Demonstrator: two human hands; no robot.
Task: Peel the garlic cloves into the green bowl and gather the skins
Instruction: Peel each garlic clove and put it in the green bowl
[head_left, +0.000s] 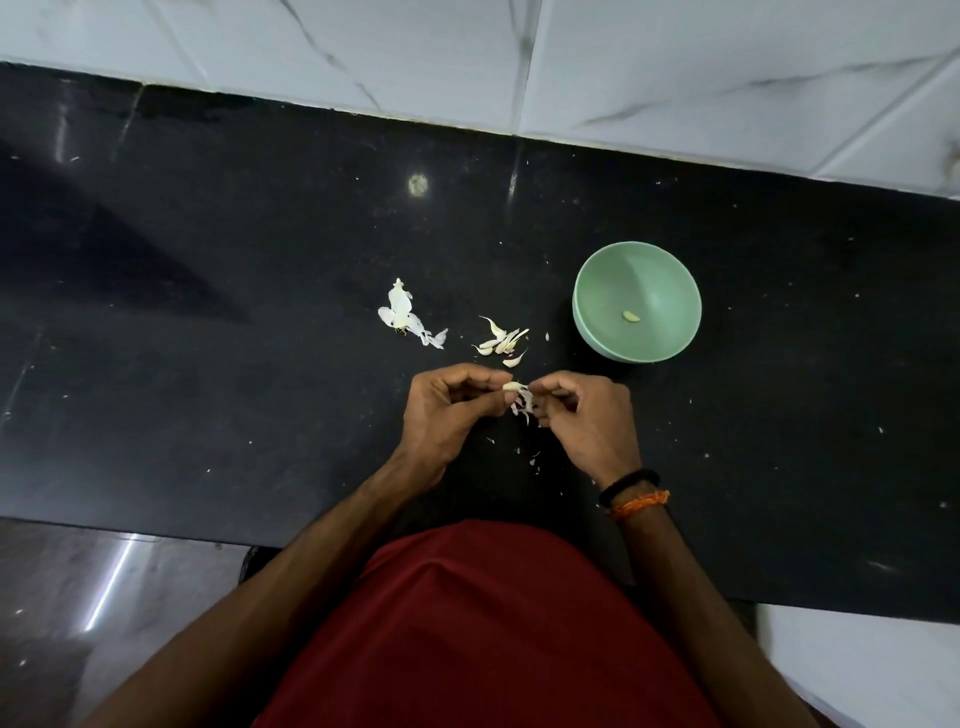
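One peeled clove lies on the floor of the green bowl, which stands on the surface to the right of the hands and a little beyond them. That is the only finished clove visible.

Second clove in work: the left hand pinches it between thumb and curled fingers, just above the surface. The right hand has its grip closed on a strip of skin that hangs loose from the clove between the two hands. Judged partly stripped, not yet bare.

Waiting: small cluster of cloves just beyond the hands, between them and the bowl; they look unpeeled, though their exact count is hard to tell. Farther left, apart from the cluster, a heap of papery white husk.

Skins not gathered: small flakes lie scattered under and near the hands, plus specks across the surface to the right.

Estimate: early stage. Left to do: finish this clove, drop it in the bowl, peel the cluster, collect husk and flakes.

Surface: black polished stone, speckled, with light reflections. Behind it a wall of white tile with grey veining. Pale floor shows at lower left. Person wears a dark red shirt; black and orange bands on the right wrist.
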